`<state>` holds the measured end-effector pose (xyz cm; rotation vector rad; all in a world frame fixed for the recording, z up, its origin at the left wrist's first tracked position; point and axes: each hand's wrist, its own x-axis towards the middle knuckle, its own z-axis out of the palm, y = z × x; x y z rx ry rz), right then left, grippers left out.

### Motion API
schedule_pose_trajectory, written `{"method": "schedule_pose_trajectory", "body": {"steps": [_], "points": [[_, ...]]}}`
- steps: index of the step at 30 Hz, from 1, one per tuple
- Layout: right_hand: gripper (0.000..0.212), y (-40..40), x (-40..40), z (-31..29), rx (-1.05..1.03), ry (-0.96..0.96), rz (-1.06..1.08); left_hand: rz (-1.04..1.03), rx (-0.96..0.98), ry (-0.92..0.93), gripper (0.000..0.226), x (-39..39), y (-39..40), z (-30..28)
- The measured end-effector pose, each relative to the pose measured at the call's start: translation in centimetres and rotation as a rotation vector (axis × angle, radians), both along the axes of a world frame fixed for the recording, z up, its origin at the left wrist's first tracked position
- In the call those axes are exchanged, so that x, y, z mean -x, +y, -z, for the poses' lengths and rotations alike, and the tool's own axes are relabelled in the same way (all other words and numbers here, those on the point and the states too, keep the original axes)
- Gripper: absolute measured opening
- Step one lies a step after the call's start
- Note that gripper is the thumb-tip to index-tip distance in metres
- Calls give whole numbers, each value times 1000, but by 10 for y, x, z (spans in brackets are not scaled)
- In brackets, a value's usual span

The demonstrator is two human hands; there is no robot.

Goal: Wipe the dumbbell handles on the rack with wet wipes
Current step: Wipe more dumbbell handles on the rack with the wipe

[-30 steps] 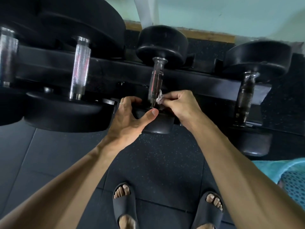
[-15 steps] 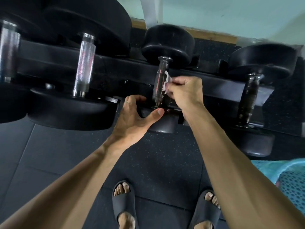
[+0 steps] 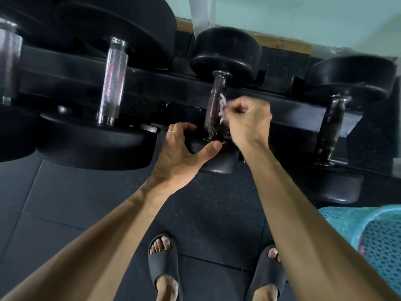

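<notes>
the right hand (image 3: 247, 120) pinches a crumpled white wet wipe (image 3: 222, 109) in curled fingers and holds it against the right side of the middle dumbbell handle (image 3: 216, 105), about halfway along the bar. this dumbbell lies across the black rack (image 3: 152, 83). the left hand (image 3: 184, 155) sits at the near end of that handle, fingers curled over the near weight head (image 3: 217, 164) and thumb stretched across its front, a ring on one finger. left of that handle is a shiny knurled handle (image 3: 112, 81); right of it, a darker handle (image 3: 332, 127). below it, two feet in black slides (image 3: 163, 266) stand on the dark rubber floor (image 3: 65, 203).
</notes>
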<state>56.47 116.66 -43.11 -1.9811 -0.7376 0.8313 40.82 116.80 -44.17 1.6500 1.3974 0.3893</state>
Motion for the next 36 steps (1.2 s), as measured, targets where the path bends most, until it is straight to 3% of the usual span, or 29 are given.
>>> {"method": "schedule_pose_trajectory", "body": {"steps": [3, 7, 10, 14, 19, 21, 24, 25, 29, 31, 36], "points": [[12, -26, 9, -9, 120, -13, -171, -3, -12, 9, 57, 0, 0, 0], [26, 6, 0, -13, 56, 119, 33, -5, -7, -17, 60, 0, 0, 1], [20, 10, -1, -8, 24, 228, 106, 0, -9, -12, 59, 0, 0, 3], [12, -21, 0, -11, 206, 266, -112, 9, -12, -1, 56, 0, 1, 0], [26, 29, -14, -10, -66, 587, 238, 6, -10, -23, 58, 1, 1, 2], [27, 26, -9, -3, -21, 538, 211, 15, -10, -16, 55, 1, 1, 3], [20, -11, -1, -1, 249, 278, -77, 5, -18, -2, 62, 0, 2, 3], [20, -14, -2, 1, 263, 269, -106, 3, -20, 2, 66, 0, 1, 3], [27, 27, -15, 1, -18, 669, 239, 5, -30, -10, 73, 0, 1, 4], [28, 40, -15, 7, -80, 770, 359, 9, -32, -19, 73, 1, 2, 5], [23, 0, -16, 12, 96, 779, 71, 20, -25, -7, 76, 1, 2, 3]]}}
